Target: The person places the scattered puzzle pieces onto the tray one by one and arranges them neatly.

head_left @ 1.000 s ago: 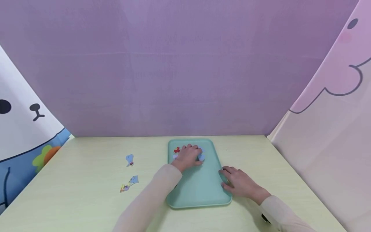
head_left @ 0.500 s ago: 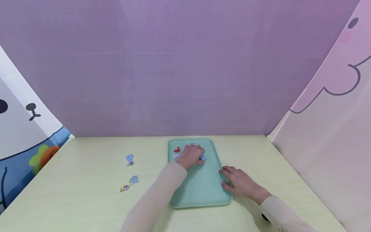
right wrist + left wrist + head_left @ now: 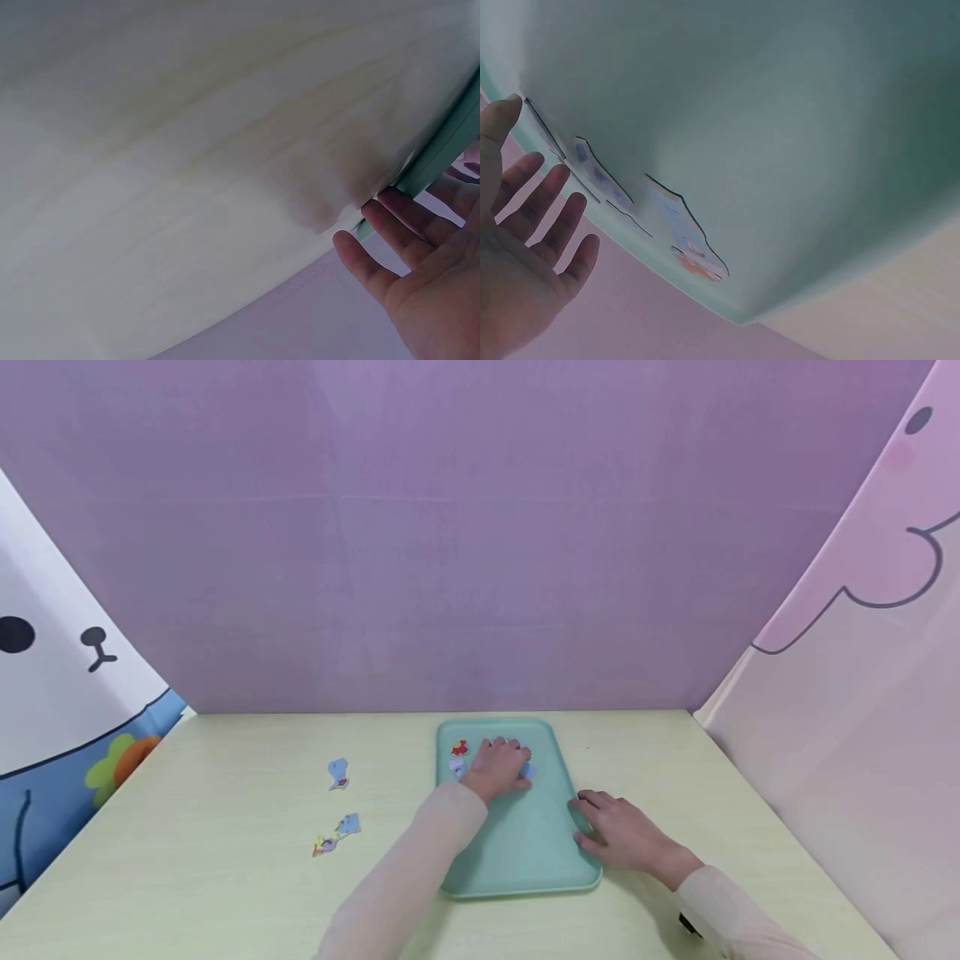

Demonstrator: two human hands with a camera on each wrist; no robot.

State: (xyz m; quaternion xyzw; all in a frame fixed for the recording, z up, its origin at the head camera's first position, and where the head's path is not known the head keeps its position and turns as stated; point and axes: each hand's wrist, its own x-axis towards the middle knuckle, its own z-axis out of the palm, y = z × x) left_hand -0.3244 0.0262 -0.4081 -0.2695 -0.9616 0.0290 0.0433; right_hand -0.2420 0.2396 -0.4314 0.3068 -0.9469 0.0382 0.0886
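Printed pieces [image 3: 457,767] lay near the far edge of the tray [image 3: 525,856], some beneath the loosely spread left hand [image 3: 497,769], whose sideways drag could have skewed them, while the relaxed right hand [image 3: 626,835] lay at its right edge.

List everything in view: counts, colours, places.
Table: one, pale yellow, lower head view.
Tray: one, mint green, on the table.
Red piece: one, red and yellow, tray's far left.
Bluish pieces: several, partly hidden, blue and lilac, tray's far part.
Loose piece: one, mostly blue, left of the tray.
Loose cluster: count unclear, blue and multicoloured, nearer than that piece.
Backdrop: one, purple, behind the table.
Printed panels: two, multicoloured, either side.
Dark object: one, black, lower right.
Sleeves: two, cream, both arms.
Left hand: one, bare, over tray's far part.
Right hand: one, bare, tray's right rim.
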